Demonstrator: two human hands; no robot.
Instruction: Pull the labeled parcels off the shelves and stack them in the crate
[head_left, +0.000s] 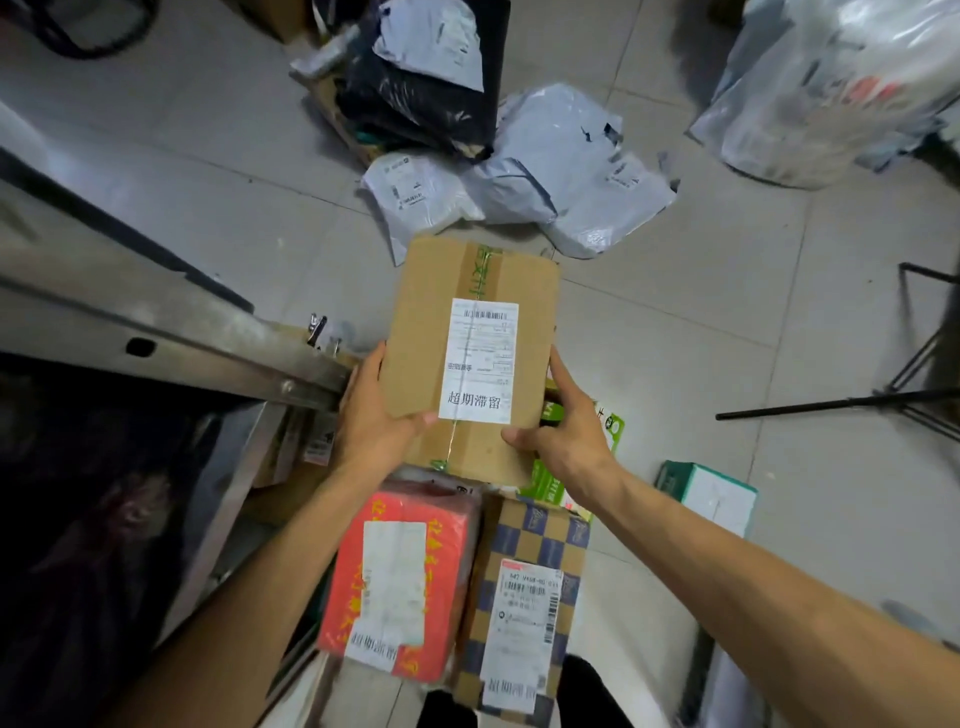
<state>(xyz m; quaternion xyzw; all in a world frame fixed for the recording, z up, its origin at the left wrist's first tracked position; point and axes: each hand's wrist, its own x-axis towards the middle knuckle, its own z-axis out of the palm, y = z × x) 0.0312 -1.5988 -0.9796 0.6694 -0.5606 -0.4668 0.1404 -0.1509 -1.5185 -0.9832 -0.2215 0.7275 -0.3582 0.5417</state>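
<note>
The brown box (467, 353) hides most of the green carton (613, 428) at 4 o'clock, and the shelf (156, 319) at 8 o'clock is too dark inside to make out.

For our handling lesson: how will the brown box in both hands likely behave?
The brown box shows flat faces, so probably stiff. The left hand and right hand grip only its near end, suggesting lightness. Flat sides: unlikely to roll.

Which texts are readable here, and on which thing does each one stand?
"超期滞留": large print on the white label of the brown cardboard box.
Green print on its tape: unreadable.
Smaller print there, and the labels on the red wrapped parcel and the blue-checkered cardboard box: too blurred to read.
</note>
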